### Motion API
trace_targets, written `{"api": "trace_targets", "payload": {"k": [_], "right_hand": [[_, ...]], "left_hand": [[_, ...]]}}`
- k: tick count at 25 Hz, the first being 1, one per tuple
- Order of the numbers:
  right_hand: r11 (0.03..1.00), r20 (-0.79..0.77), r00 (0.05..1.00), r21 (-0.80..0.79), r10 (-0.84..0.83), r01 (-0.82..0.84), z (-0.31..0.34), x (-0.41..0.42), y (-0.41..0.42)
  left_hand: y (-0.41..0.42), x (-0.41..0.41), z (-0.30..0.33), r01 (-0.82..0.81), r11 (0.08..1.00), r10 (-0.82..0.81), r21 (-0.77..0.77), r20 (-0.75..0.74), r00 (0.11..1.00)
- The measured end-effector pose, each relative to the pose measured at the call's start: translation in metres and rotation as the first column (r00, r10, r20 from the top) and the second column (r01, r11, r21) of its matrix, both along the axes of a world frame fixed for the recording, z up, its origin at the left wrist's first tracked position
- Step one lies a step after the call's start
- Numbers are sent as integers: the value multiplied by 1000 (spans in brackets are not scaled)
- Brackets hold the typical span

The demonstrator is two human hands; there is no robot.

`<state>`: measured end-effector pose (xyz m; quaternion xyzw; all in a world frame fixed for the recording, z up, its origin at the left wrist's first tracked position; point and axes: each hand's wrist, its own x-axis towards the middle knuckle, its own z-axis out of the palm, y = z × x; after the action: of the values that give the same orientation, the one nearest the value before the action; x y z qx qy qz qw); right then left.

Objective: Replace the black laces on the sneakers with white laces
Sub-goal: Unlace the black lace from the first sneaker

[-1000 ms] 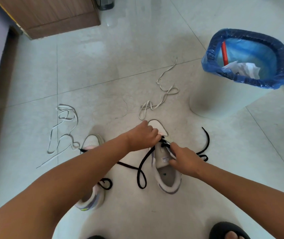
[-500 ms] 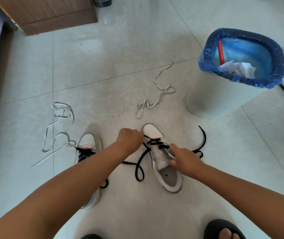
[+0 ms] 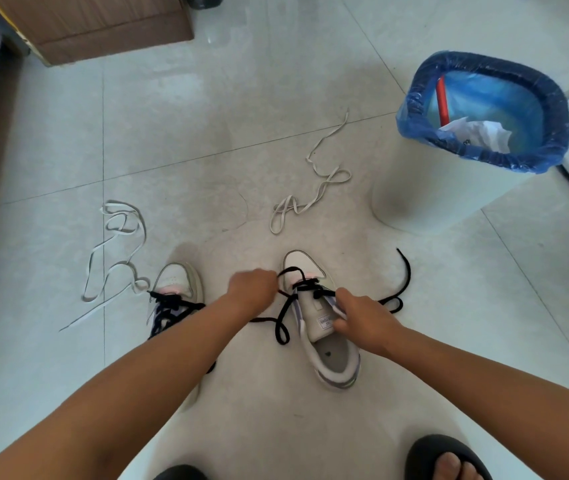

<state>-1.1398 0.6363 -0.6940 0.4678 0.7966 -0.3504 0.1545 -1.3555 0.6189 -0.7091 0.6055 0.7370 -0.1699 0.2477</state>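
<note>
My right hand (image 3: 362, 318) pinches the tongue of the nearer white low-top sneaker (image 3: 324, 341); my left hand (image 3: 252, 289), fingers curled, pulls its black cord lace (image 3: 285, 317), threaded only through the lowest eyelets. Unlacing is mostly done here. The second white sneaker (image 3: 175, 289), under my left forearm, remains fully black-laced. Two flat white laces (image 3: 310, 199) lie unused beyond.
</note>
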Motion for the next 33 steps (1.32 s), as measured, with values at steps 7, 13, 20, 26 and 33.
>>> {"api": "trace_targets", "payload": {"k": [7, 13, 20, 26, 33], "right_hand": [[998, -16, 998, -26, -60, 60, -4, 1, 1], [996, -12, 997, -44, -73, 72, -7, -2, 3], [994, 30, 994, -18, -103, 103, -6, 8, 7], [997, 42, 996, 24, -80, 79, -7, 7, 7], [997, 31, 997, 26, -74, 73, -8, 7, 7]], "left_hand": [[8, 5, 7, -644, 710, 680, -285, 514, 523], [-2, 2, 3, -461, 884, 432, -74, 502, 749], [13, -67, 15, -458, 831, 468, 316, 49, 882], [5, -2, 10, -747, 626, 734, -224, 493, 467], [-36, 33, 5, 99, 907, -203, 408, 220, 954]]}}
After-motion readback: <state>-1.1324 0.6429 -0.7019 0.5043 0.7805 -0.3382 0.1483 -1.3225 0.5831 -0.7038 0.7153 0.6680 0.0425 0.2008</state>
